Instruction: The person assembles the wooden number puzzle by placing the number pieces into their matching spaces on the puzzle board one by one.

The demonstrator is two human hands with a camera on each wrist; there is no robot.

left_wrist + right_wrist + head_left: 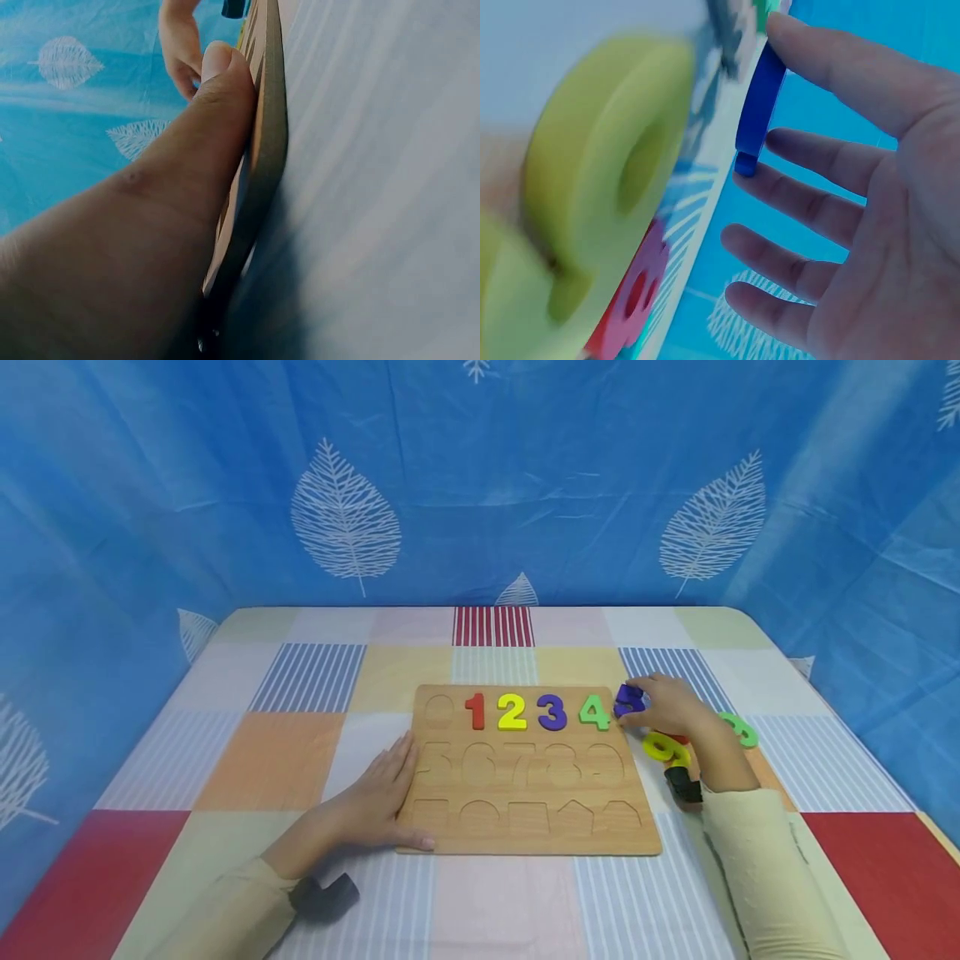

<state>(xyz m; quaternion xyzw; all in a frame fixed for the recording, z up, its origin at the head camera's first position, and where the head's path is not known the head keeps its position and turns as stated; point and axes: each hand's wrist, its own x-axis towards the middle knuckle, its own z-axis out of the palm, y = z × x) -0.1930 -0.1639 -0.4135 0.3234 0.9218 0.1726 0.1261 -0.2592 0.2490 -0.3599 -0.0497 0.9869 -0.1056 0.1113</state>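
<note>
A wooden number board [525, 835] lies on the table, with a red 1 [476, 711], a yellow 2 [512, 712], a purple 3 [552, 712] and a green 4 [594, 712] in its top row. Straight-fingered, my left hand [378, 797] rests along the board's left edge, its thumb [225, 97] on the near corner. At the upper right corner, my right hand [670, 706] pinches a purple number piece [628, 700], which looks like a 5, between thumb and fingertips. In the right wrist view this piece [759, 105] is seen edge-on.
Right of the board lie a yellow number piece [666, 749] with a round loop, a red piece [681, 737] partly hidden by the hand, and a green piece [738, 729]. The board's lower rows show bare number and shape recesses. Blue leaf-print cloth [525, 485] hangs behind the table.
</note>
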